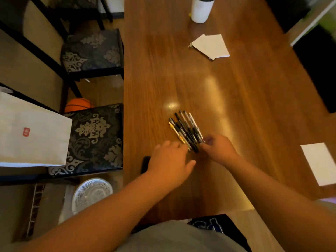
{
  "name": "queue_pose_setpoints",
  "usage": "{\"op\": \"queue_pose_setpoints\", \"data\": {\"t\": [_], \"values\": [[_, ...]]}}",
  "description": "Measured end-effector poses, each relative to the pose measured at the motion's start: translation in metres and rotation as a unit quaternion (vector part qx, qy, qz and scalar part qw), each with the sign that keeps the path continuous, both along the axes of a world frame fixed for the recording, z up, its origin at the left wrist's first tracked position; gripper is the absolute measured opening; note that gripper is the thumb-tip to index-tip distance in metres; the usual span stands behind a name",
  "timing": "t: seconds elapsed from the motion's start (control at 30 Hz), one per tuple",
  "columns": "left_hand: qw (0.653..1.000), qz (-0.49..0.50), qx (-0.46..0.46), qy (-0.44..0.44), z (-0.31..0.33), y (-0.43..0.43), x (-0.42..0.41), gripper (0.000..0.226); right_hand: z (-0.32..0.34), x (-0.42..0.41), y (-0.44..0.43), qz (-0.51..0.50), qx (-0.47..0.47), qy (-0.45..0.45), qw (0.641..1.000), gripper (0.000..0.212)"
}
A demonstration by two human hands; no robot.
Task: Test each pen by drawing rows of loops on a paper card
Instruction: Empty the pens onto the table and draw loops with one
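Observation:
Several pens lie side by side in a tight row on the wooden table, slanting up and left. My left hand lies over the table just left of their near ends, fingers fairly straight, fingertips touching the row's lower left edge. My right hand is at the near right ends with curled fingers pinching the rightmost pen's end. A white paper card lies at the right edge of the table, and folded white paper lies farther back.
A white cup stands at the far end of the table. A dark phone lies under my left wrist near the left table edge. Left of the table are two patterned chairs, a white bag, a basketball and a fan.

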State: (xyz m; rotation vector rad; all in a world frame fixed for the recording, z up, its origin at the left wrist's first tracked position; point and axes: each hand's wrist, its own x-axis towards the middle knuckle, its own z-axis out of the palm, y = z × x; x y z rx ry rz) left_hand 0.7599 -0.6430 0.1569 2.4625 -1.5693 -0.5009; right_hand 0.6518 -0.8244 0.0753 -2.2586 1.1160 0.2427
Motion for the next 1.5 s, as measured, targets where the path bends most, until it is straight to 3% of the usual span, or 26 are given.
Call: {"op": "queue_pose_setpoints", "data": {"t": [0.2, 0.37, 0.6, 0.77, 0.97, 1.23, 1.43, 1.5], "values": [[0.988, -0.027, 0.154, 0.007, -0.049, -0.057, -0.052, 0.055, -0.01, 0.045, -0.045, 0.024, 0.02, 0.018, 0.999, 0.013], [0.983, -0.011, 0.184, 0.002, -0.087, -0.061, -0.075, 0.064, -0.021, 0.067, -0.059, 0.056, 0.038, 0.026, 0.997, 0.013], [0.987, 0.033, 0.16, 0.008, -0.106, -0.055, -0.09, 0.075, -0.016, 0.079, -0.067, 0.099, 0.059, 0.037, 0.993, 0.013], [0.988, 0.037, 0.151, 0.011, -0.11, -0.051, -0.089, 0.076, -0.012, 0.081, -0.068, 0.065, 0.08, 0.06, 0.993, 0.023], [0.99, 0.019, 0.143, 0.002, -0.113, -0.046, -0.085, 0.075, -0.016, 0.083, -0.061, -0.001, 0.108, 0.06, 0.992, 0.018], [0.992, 0.007, 0.126, 0.004, -0.111, -0.043, -0.083, 0.072, -0.019, 0.077, -0.061, 0.0, 0.056, 0.063, 0.996, 0.023], [0.994, -0.001, 0.102, 0.046, -0.109, -0.027, -0.076, 0.049, -0.008, 0.02, -0.06, -0.082, 0.062, -0.039, 0.994, 0.02], [0.994, -0.016, 0.086, 0.06, -0.108, -0.021, -0.072, 0.045, -0.006, -0.019, -0.048, -0.135, 0.105, -0.075, 0.982, 0.019]]}}
